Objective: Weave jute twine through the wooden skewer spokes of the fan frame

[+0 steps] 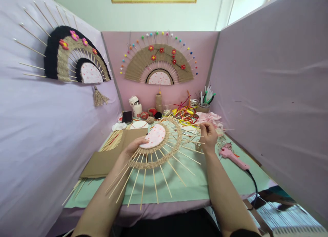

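A half-made fan lies on the green table top [194, 182]: a pink dotted half-disc [155, 135] ringed by woven jute cord [164, 155], with thin wooden skewers [143, 187] fanning outward. My left hand [134, 146] grips the fan at the half-disc's lower left edge, thumb on top. My right hand [208, 136] is closed at the fan's right side, pinching a jute strand among the skewers.
A pink glue gun [233, 157] with a black cord lies right of my right hand. Brown cardboard [107, 158] and loose skewers sit at the left. Cups, twine, coloured wires and a tool pot [203, 105] crowd the back. Finished fans hang on the purple walls.
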### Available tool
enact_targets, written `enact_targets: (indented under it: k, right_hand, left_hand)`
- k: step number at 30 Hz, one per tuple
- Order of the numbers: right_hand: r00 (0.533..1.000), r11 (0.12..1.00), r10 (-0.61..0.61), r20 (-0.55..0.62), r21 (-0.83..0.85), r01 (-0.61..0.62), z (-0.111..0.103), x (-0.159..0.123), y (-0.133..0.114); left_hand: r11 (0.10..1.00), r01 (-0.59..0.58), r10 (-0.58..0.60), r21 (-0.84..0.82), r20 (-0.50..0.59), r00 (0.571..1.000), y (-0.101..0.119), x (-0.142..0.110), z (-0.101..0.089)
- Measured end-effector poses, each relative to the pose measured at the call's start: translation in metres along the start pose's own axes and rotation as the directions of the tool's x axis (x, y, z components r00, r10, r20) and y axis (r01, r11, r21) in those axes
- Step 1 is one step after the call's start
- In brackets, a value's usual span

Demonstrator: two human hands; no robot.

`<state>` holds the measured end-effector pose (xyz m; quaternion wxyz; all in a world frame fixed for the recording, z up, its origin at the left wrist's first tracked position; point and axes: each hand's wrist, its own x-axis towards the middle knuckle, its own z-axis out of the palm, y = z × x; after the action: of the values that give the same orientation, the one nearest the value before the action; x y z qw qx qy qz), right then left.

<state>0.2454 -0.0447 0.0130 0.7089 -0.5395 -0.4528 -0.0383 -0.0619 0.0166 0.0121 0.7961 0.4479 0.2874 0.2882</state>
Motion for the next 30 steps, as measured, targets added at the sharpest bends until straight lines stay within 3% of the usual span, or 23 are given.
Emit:
enact_targets:
  k: [6,10,13,17,23,25,30]
  right_hand:
    - [0.999,0.998,0.036,0.031,0.043,-0.037,0.002,0.000,0.003]
    - [0.981,0.990,0.117,0.155,0.064,-0.128,0.007,-0.001,0.006]
    - [0.909,0.956,0.227,0.350,0.100,-0.277,0.016,-0.007,0.007]
    - [0.733,0.872,0.295,0.613,0.141,-0.469,0.025,-0.017,0.005]
    - [0.710,0.672,0.394,0.583,0.345,-0.656,0.027,-0.019,-0.004]
    - [0.677,0.594,0.402,0.616,0.388,-0.705,0.030,-0.019,-0.008]
    - [0.601,0.521,0.393,0.696,0.370,-0.769,0.049,-0.018,-0.015]
  left_hand:
    - [1.000,-0.018,0.018,0.000,0.032,0.999,0.001,-0.002,0.004]
    - [0.999,-0.036,0.036,0.008,0.061,0.997,-0.002,-0.001,0.003]
    - [1.000,0.005,-0.007,0.023,0.116,0.993,-0.009,0.001,0.006]
    - [0.994,0.087,-0.098,0.070,0.182,0.978,-0.021,0.004,0.016]
    - [0.992,0.091,-0.104,0.082,0.169,0.980,-0.027,0.007,0.024]
    - [0.992,0.090,-0.105,0.092,0.163,0.981,-0.027,0.009,0.025]
    - [0.968,0.125,-0.150,0.216,0.101,0.984,-0.018,0.005,0.019]
